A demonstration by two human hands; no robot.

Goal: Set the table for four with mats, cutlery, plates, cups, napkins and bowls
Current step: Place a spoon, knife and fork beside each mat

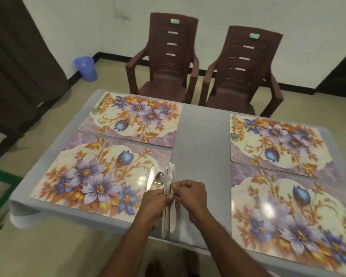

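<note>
While both hands [174, 193] grip knives [169, 198] | grey table [200, 136], four floral mats [132, 118] | two chairs [242, 70]

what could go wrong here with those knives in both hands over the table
1. The left hand grips a bunch of knives while the right hand pinches one; the others could slip and clatter down.
2. The bunch hangs close to the knife and spoon already laid on the near left mat; a dropped or swung knife could knock them askew.
</note>
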